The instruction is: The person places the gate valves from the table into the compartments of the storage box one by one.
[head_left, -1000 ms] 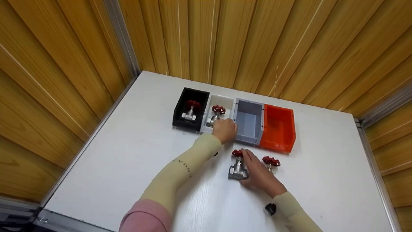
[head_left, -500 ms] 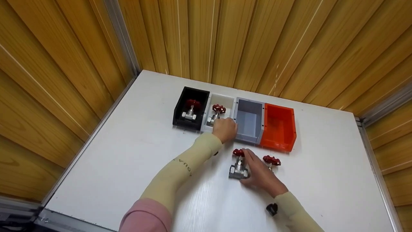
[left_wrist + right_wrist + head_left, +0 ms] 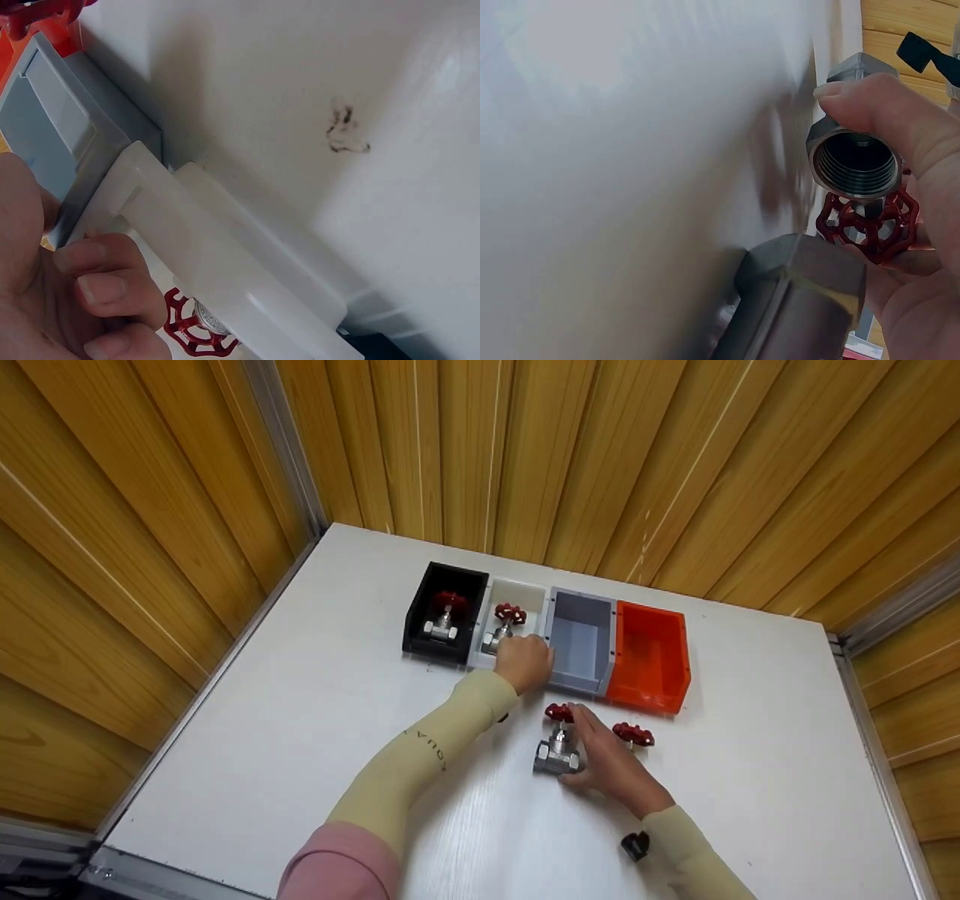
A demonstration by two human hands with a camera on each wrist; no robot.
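Observation:
My left hand [image 3: 525, 662] is at the front of the white bin [image 3: 225, 247], beside the grey bin [image 3: 577, 649]. Its fingers curl into the white bin while the thumb lies on the grey side, pinching the walls between them. A gate valve with a red handwheel [image 3: 510, 614] stands inside the white bin, partly behind this hand. On the table before the bins, my right hand [image 3: 611, 761] grips another gate valve [image 3: 557, 757]. The right wrist view shows the thumb on its hexagonal end [image 3: 855, 161] and fingers behind its red handwheel [image 3: 870, 225].
Right of that hand stands a further valve [image 3: 634, 733], mostly hidden in the head view; its metal end [image 3: 802, 292] looms close in the right wrist view. A black bin [image 3: 420, 634] with a valve and an orange bin [image 3: 649, 697] flank the row. Wood-panelled walls enclose the table.
My right hand and its valve have shifted very slightly toward the bins and to the right. My left hand stays where it was.

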